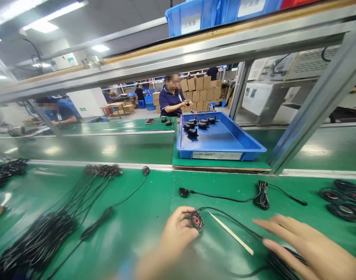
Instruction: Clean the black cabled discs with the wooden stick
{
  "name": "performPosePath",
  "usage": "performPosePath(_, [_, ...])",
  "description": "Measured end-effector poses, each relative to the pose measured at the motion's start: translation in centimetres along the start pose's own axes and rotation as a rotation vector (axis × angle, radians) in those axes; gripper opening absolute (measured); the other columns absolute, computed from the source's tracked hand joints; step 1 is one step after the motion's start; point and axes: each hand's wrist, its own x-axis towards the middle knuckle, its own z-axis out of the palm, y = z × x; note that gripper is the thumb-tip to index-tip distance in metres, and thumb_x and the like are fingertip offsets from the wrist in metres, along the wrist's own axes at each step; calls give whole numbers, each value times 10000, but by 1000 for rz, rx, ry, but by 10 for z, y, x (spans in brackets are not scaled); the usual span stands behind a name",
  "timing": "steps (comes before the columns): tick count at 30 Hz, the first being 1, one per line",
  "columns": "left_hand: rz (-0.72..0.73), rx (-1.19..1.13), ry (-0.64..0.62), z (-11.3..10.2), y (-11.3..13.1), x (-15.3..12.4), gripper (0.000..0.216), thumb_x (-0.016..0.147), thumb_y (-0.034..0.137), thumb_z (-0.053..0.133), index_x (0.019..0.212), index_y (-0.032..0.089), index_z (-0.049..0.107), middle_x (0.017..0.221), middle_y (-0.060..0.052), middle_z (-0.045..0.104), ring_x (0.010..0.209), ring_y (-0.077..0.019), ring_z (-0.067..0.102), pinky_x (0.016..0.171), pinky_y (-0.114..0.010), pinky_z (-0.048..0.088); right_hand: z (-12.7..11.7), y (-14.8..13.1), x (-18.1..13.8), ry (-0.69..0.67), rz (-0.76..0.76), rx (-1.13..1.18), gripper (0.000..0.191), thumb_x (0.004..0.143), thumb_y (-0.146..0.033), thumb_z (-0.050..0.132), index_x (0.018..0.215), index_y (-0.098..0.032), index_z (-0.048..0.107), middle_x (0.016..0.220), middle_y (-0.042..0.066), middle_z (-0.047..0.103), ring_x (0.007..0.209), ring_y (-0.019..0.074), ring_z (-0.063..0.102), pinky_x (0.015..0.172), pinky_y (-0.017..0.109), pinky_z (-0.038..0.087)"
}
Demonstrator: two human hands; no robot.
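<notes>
- The left hand (pixel 174 235) pinches a small round black part with a red centre (pixel 196 221) between thumb and fingertips, on the green work surface (pixel 142 217), well in front of the blue plastic tray (pixel 221 142).
- The right hand (pixel 309 249) lies flat, fingers spread, over a coiled black cable (pixel 283 264) just right of the part.
- A thin pale stick (pixel 230 233) lies between the hands.
- Judged: steady the part low on the surface and keep its cable slack.
</notes>
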Motion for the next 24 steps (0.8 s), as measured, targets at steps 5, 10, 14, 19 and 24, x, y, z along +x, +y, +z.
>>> performPosePath(5, [37, -31, -93, 0, -2, 0, 605, 672, 332, 842, 1172, 169, 543, 1131, -132, 595, 891, -235, 669, 753, -322, 510, 13, -49, 57, -15, -76, 143, 391, 964, -392, 479, 1340, -293, 521, 1355, 64, 554, 1235, 241, 534, 980, 429, 506])
performPosePath(10, [99, -4, -81, -7, -8, 0, 512, 728, 374, 803, 1143, 160, 594, 1146, -140, 635, 844, -198, 671, 699, -271, 526, 32, -76, 69, -60, -24, 324, 222, 988, -299, 442, 1109, -260, 624, 998, 36, 667, 936, 189, 635, 820, 356, 540])
performPosePath(14, [77, 15, -12, -7, -11, -1, 507, 721, 385, 806, 1134, 145, 636, 1123, -147, 672, 808, -176, 655, 672, -254, 548, 37, -85, 58, 14, -8, 372, 210, 1003, -277, 401, 1069, -282, 600, 908, 7, 621, 795, 166, 615, 695, 314, 511])
performPosePath(19, [16, 95, 26, -1, -1, -6, 487, 770, 393, 750, 1167, 121, 675, 1146, -167, 677, 877, -208, 650, 756, -321, 586, 44, -90, 53, 69, 63, 375, 178, 988, -289, 417, 1092, -274, 561, 917, 5, 614, 756, 155, 617, 672, 313, 511])
performPosePath(24, [13, 126, 66, 1, -4, -8, 462, 775, 349, 735, 1182, 139, 667, 1132, -160, 683, 980, -255, 649, 741, -314, 593, 49, -100, 51, 86, 75, 349, 219, 917, -328, 539, 1132, -287, 555, 992, 13, 648, 864, 193, 636, 741, 363, 537])
